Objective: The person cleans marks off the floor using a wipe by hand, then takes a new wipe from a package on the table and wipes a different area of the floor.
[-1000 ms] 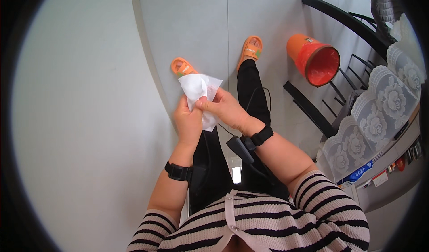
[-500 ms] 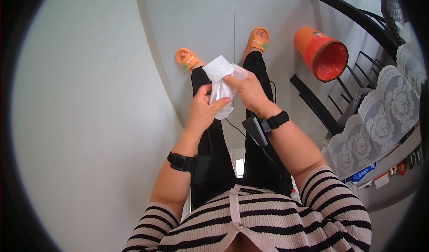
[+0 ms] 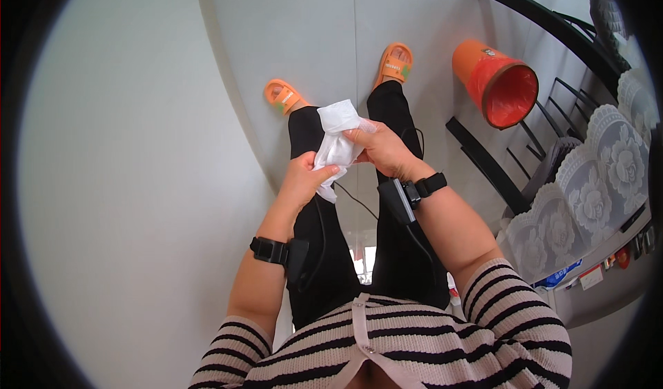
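A crumpled white tissue (image 3: 336,149), partly folded and textured at its top end, is stretched between my two hands in front of my legs. My left hand (image 3: 301,180) pinches its lower left part, with the thumb lying across the front. Higher up on the right, my right hand (image 3: 387,149) grips the tissue with the thumb on top; the fingers behind it are partly hidden. A loose end hangs below my left thumb.
An orange bin (image 3: 476,78) with a red liner stands tilted-looking on the floor (image 3: 304,23) ahead right. Black curved furniture bars (image 3: 487,164) and a table with a white lace cover (image 3: 559,227) are at the right. A pale wall-like surface (image 3: 138,182) fills the left.
My left hand has moved slightly down and left, drawing the tissue's lower part with it. The tissue now looks more crumpled and slanted. My right hand keeps its hold.
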### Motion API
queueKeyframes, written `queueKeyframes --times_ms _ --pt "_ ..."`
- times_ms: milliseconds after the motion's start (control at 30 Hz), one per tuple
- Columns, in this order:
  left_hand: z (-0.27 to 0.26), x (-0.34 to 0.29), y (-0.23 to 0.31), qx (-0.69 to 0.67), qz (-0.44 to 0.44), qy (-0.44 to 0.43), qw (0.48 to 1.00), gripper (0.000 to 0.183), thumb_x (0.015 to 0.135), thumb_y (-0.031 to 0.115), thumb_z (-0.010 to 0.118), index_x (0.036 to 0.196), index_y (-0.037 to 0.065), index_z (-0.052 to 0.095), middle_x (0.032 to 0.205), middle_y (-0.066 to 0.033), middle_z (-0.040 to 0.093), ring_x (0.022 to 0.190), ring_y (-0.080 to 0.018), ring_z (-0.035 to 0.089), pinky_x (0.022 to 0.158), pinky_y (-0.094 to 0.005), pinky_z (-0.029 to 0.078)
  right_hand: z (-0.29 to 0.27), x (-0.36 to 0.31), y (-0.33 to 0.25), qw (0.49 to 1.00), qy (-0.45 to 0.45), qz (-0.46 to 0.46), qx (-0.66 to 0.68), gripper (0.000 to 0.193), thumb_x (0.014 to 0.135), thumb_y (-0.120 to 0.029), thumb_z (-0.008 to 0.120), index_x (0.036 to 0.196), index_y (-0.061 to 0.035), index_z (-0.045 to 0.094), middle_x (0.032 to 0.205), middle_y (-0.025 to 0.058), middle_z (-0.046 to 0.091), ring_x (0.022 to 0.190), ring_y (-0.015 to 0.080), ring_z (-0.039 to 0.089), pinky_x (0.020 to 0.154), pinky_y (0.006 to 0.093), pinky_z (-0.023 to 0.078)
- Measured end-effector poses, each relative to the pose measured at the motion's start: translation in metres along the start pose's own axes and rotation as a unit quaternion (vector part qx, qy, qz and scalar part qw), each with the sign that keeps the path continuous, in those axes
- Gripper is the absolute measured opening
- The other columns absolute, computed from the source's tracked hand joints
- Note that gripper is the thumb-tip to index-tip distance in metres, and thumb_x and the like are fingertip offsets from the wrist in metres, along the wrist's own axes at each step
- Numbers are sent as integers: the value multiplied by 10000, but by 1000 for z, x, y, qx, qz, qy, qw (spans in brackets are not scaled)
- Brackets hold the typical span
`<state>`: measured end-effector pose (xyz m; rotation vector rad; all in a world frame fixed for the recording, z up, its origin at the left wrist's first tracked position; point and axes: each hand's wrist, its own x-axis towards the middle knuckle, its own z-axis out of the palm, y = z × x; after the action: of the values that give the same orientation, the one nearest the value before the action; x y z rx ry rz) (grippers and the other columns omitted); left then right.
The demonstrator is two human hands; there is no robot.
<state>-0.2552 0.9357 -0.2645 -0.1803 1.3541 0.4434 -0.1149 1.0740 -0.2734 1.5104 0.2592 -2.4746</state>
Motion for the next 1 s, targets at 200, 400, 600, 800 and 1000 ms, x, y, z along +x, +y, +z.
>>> queueKeyframes --times_ms 200,400,600,800,1000 --pt "6 57 -2 140 134 159 968 677 755 255 723 1274 -12 379 1300 -185 424 1179 -262 447 906 -345 423 -59 52 -38 991 56 -99 -69 278 915 -199 508 1146 -45 537 1058 59 595 963 197 595 841 371 487" --pt "16 114 -4 -21 140 65 988 524 851 212 626 1264 -3 383 1246 -153 471 1133 -206 469 915 -322 409 -130 115 -101 903 261 -257 -224 269 902 -188 509 1091 -15 591 882 11 604 777 135 586 668 318 463" --pt "14 152 17 86 136 -14 987 494 872 218 584 1263 -5 382 1197 -122 509 1089 -197 492 900 -327 409 -184 215 -64 728 437 -316 -423 240 905 -184 468 1057 -28 568 786 158 638 764 361 594 704 411 447" --pt "17 158 6 491 293 -171 803 529 836 229 585 1267 -6 389 1194 -177 504 1116 -324 478 924 -412 402 -227 298 17 737 482 -334 -337 371 898 -174 451 1198 43 460 1233 309 432 1177 433 389 951 444 346" --pt "-17 168 45 581 275 -205 738 493 802 231 614 1213 6 459 1171 -165 524 1099 -325 492 900 -415 408 -171 327 61 722 499 -316 -359 664 888 -249 504 1411 0 178 1426 333 110 1352 437 74 1106 470 112"
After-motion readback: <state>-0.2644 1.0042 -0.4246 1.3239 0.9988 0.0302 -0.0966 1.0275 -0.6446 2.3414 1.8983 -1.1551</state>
